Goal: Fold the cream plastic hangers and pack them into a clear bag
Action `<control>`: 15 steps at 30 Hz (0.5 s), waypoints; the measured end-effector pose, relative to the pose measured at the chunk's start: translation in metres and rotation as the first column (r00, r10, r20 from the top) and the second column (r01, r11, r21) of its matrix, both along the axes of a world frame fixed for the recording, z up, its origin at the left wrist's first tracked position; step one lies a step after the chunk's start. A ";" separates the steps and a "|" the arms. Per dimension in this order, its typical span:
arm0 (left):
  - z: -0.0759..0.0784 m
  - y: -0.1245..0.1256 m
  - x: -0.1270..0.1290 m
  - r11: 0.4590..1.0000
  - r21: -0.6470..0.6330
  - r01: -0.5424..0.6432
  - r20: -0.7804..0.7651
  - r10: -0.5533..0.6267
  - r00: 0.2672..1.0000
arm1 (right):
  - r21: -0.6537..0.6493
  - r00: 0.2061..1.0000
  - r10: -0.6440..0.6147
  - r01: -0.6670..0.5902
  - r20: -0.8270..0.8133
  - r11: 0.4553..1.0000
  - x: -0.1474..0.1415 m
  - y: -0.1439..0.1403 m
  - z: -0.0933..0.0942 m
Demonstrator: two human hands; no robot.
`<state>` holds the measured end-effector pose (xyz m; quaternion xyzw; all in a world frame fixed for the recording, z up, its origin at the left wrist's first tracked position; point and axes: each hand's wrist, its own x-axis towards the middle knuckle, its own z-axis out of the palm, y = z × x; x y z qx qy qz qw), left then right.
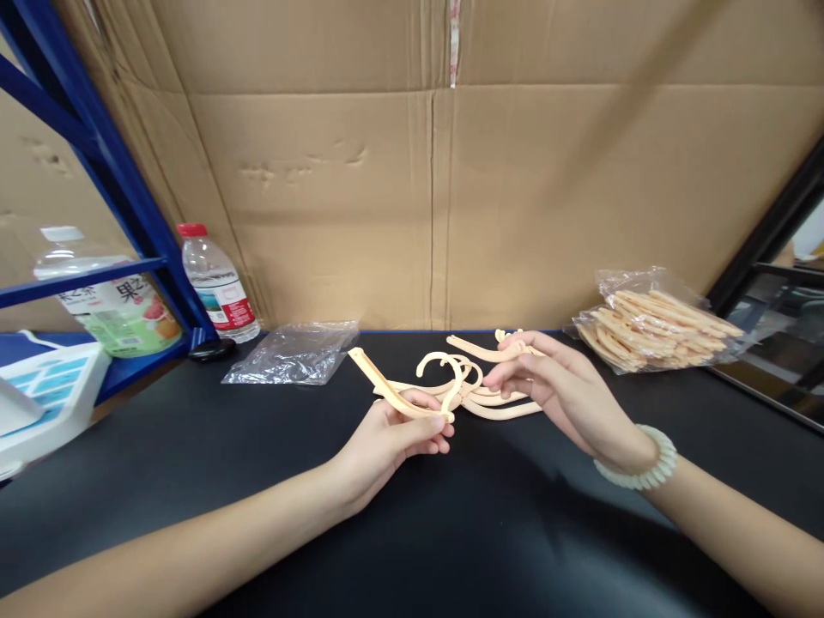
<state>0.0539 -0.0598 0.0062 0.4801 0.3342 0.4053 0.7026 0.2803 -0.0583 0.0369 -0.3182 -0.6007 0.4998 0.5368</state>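
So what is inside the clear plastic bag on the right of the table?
The clear plastic bag holds a stack of peach-coloured plastic hooks, like the loose hooks under the right hand. The lower ones are covered, so their number cannot be seen.

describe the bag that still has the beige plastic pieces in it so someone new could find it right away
Start at the black table and follow its back edge along the cardboard wall to the right end. There lies the full bag, clear plastic stuffed with stacked beige strips. The other clear bag, left of centre near the water bottle, lies flat and looks empty.
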 end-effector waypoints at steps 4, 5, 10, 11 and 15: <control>0.001 -0.001 0.001 1.000 0.021 -0.008 -0.033 0.008 0.999 | -0.138 0.982 0.111 -0.133 -0.154 0.981 -0.009 -0.005 -0.007; 0.002 -0.002 0.001 1.000 0.027 -0.010 -0.045 0.011 0.999 | -0.157 0.978 0.122 -0.149 -0.167 0.976 -0.011 -0.005 -0.009; 0.001 -0.002 0.001 0.998 0.059 0.002 -0.071 0.002 0.997 | -0.251 0.976 0.126 -0.168 -0.175 0.953 -0.019 -0.008 -0.020; 0.001 -0.002 0.001 0.998 0.065 0.004 -0.073 0.001 0.997 | -0.275 0.976 0.121 -0.169 -0.183 0.947 -0.020 -0.009 -0.021; 0.001 -0.001 0.001 0.996 0.083 0.006 -0.091 0.001 0.996 | -0.367 0.964 0.093 -0.183 -0.248 0.912 -0.023 -0.010 -0.027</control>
